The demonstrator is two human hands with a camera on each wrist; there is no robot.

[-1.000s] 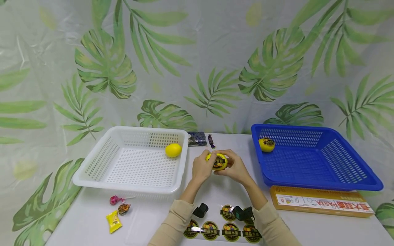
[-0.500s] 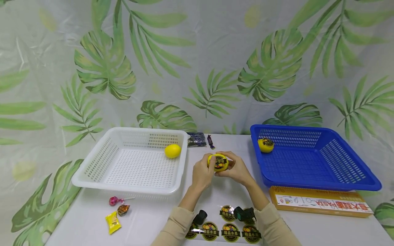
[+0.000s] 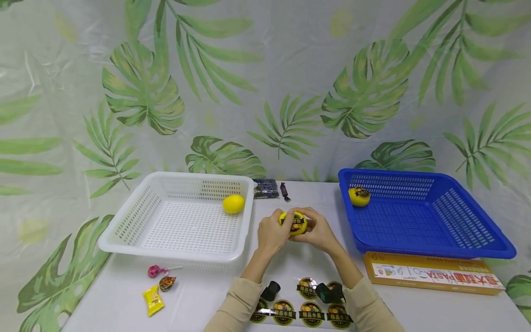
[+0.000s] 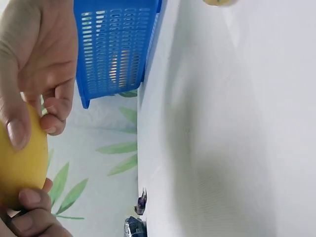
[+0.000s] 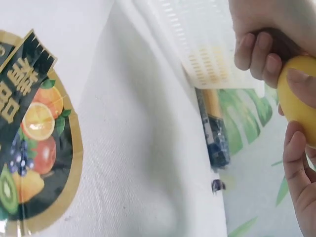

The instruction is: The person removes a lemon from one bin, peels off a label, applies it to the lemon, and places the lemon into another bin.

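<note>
Both hands hold a yellow lemon (image 3: 299,227) above the middle of the table in the head view. A round black-and-gold fruit sticker (image 3: 297,222) lies on its upper side. My left hand (image 3: 271,234) grips the lemon from the left, its thumb pressing across the sticker. From the right, my right hand (image 3: 320,232) pinches the lemon between thumb and fingers. The left wrist view shows the lemon (image 4: 22,160) with fingers at both ends, and the right wrist view shows part of the lemon (image 5: 298,106). Nearer me lies a clear sheet of round stickers (image 3: 311,313).
A white basket (image 3: 174,256) on the left holds another lemon (image 3: 233,204). On the right, a blue basket (image 3: 431,249) holds a stickered lemon (image 3: 359,196), with a pasta box (image 3: 433,273) before it. A lollipop (image 3: 154,270) and wrapped sweets (image 3: 153,300) lie front left.
The lemon has tilted and shifted slightly in my hands, with the left thumb now further across the sticker. Both hands have dipped a little toward me.
</note>
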